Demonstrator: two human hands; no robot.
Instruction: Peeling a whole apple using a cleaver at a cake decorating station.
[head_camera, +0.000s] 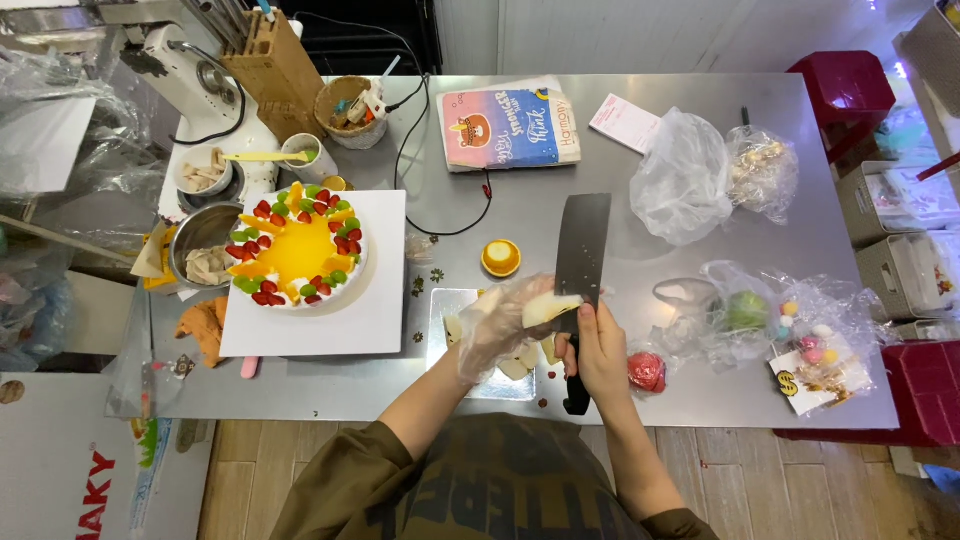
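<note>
My left hand (497, 325), in a thin clear plastic glove, holds a pale fruit piece (548, 309) against the blade of a large dark cleaver (582, 245). My right hand (597, 352) grips the cleaver's black handle, blade pointing away from me. Both hands hover over a small shiny metal tray (446, 306) with several pale fruit slices (518, 364) on it. To the left, a round fruit-topped cake (296, 247) sits on a white square board (320, 320).
A small orange cup (500, 257) stands behind the tray. Clear plastic bags (682, 180), a green fruit in a bag (746, 310), a red wrapped ball (646, 372) and sweets (815, 350) lie right. A knife block (275, 65), basket (350, 108), bowls (205, 245) and a printed bag (508, 125) stand behind.
</note>
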